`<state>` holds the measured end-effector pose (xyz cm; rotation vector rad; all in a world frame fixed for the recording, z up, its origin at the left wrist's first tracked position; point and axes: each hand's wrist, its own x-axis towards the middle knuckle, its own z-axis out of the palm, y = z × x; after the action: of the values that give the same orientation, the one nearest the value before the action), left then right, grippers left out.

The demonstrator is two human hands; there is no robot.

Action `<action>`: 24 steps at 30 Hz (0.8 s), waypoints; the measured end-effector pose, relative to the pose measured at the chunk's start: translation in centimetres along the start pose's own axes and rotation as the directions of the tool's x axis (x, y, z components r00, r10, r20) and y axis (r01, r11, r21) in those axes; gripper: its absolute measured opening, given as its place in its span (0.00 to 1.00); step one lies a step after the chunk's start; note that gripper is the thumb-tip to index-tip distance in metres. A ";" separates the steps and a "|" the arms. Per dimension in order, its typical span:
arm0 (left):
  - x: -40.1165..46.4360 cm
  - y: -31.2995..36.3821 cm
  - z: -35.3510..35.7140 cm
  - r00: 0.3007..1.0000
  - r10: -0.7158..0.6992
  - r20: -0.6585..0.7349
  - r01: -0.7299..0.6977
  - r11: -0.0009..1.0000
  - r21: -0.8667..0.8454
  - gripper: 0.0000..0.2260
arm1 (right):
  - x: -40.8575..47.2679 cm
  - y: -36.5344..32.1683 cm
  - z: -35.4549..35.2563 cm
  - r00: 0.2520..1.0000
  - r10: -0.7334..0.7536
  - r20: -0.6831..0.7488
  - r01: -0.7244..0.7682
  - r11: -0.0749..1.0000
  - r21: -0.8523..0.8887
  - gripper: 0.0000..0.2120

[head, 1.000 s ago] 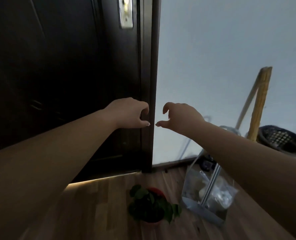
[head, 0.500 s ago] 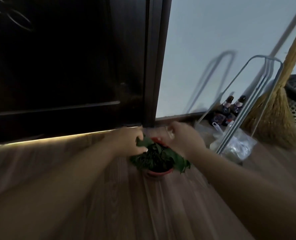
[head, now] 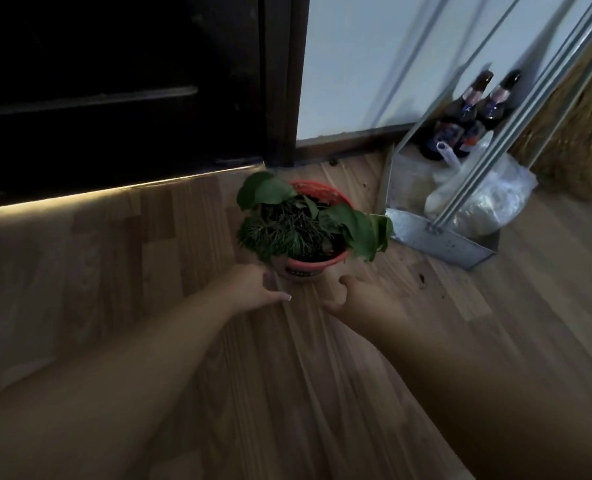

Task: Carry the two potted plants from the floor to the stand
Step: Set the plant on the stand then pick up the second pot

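A potted plant in a red pot, with broad green leaves and fine dark foliage, stands on the wooden floor near the door frame. My left hand is at the pot's lower left side, fingers spread, its fingertips at the pot's wall. My right hand hovers just right of the pot's base, fingers apart and curled, a small gap from it. Neither hand holds the pot. Only one potted plant is in view, and no stand is visible.
A dark door with light under it fills the upper left. A metal dustpan with a plastic bag stands right of the plant. Two dark bottles and a broom lean by the white wall.
I have bent down from standing height. My hands dropped from near the door edge to the plant's leaves, then lower to either side of the pot's base.
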<state>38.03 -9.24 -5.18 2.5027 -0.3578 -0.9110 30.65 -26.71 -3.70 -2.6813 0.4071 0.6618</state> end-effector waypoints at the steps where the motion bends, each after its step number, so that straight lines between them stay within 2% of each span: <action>1: 0.7 -0.1 0.5 1.000 -0.005 0.015 0.006 0.997 -0.075 0.26 | 0.7 0.2 0.5 1.000 0.022 0.009 -0.022 0.999 0.027 0.29; 3: 1.7 -0.3 1.5 0.999 -0.024 0.046 0.032 0.983 -0.182 0.27 | 1.9 0.2 0.9 0.998 0.058 0.011 -0.059 0.994 0.097 0.30; 7: 4.2 -0.1 2.2 0.996 0.009 0.087 0.017 0.956 -0.293 0.32 | 5.1 0.1 1.5 0.999 0.038 0.021 -0.043 0.937 0.348 0.32; 10: 6.0 -0.1 2.5 0.998 0.031 0.061 0.002 0.881 -0.472 0.36 | 6.7 0.0 1.2 0.995 0.073 0.075 -0.097 0.905 0.415 0.32; 12: 7.2 -0.5 3.0 0.998 0.027 0.050 0.004 0.851 -0.525 0.37 | 7.7 0.3 1.4 0.985 0.131 0.112 -0.168 0.873 0.458 0.30; 14: 7.9 -0.7 3.3 0.994 0.048 0.093 0.010 0.844 -0.536 0.37 | 8.4 0.5 1.7 0.982 0.118 0.149 -0.179 0.841 0.511 0.26; 16: 8.6 -1.0 3.4 0.992 0.078 0.102 -0.008 0.833 -0.554 0.38 | 9.1 0.3 2.5 0.990 0.030 0.140 -0.111 0.780 0.616 0.28; 18: 9.3 -1.1 3.4 0.997 0.057 0.055 -0.013 0.797 -0.603 0.40 | 9.3 0.4 2.9 1.000 -0.025 -0.001 0.018 0.707 0.707 0.41; 19: 9.5 -0.9 3.2 0.999 0.032 0.020 -0.013 0.794 -0.608 0.37 | 9.3 0.6 2.9 0.997 -0.045 -0.063 0.077 0.662 0.746 0.45; 22: 9.7 -0.2 2.6 0.989 -0.031 -0.141 -0.052 0.833 -0.551 0.32 | 8.9 0.6 1.9 0.980 -0.097 -0.175 0.200 0.462 0.864 0.52; 24: 9.3 0.7 2.0 0.980 -0.012 -0.200 -0.113 0.792 -0.600 0.32 | 8.7 0.7 1.1 0.961 -0.111 -0.254 0.277 0.368 0.888 0.52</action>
<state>43.61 -14.03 -11.24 1.9392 -0.0445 -0.6182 37.34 -28.56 -9.07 -1.6112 0.3327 0.0481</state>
